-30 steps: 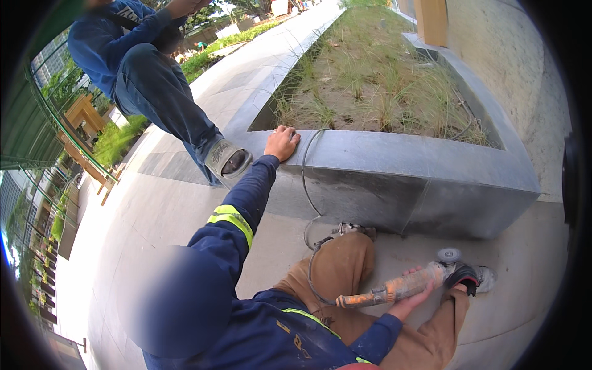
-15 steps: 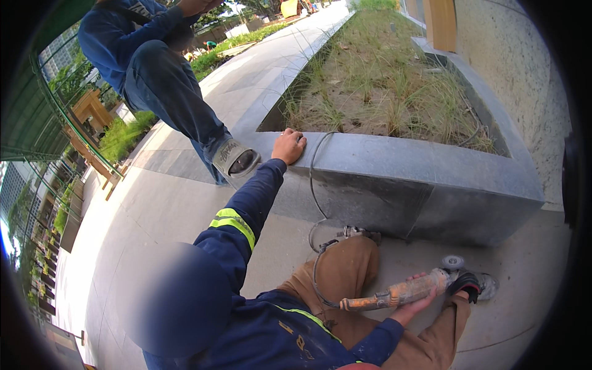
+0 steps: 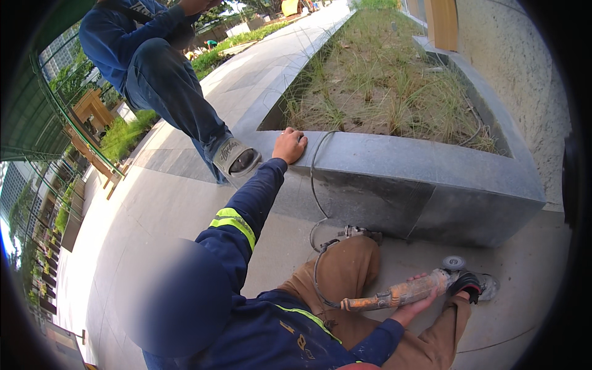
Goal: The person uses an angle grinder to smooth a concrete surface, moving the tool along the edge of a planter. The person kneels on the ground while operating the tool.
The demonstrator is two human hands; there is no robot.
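Note:
Neither of my hands shows in the head view. Below me sits a co-worker in a dark blue cap [image 3: 197, 302], a navy top with yellow-green bands and brown trousers. One bare hand [image 3: 290, 146] of this person rests on the grey stone rim of a planter [image 3: 370, 150]. The other bare hand [image 3: 425, 303] supports a worn orange angle grinder [image 3: 394, 295] from beneath. Its round disc [image 3: 454, 263] points toward the planter, apart from the wall. A dark cord [image 3: 315, 271] runs from the grinder's rear end.
Grass tufts [image 3: 394, 98] grow in the planter. At the left stands another person in blue jeans [image 3: 169, 80], one sandalled foot [image 3: 237, 160] beside the planter's corner. A second tool-like metal object [image 3: 361, 232] lies at the planter's base. Paving [image 3: 154, 203] stretches left; a rough wall [image 3: 512, 92] rises right.

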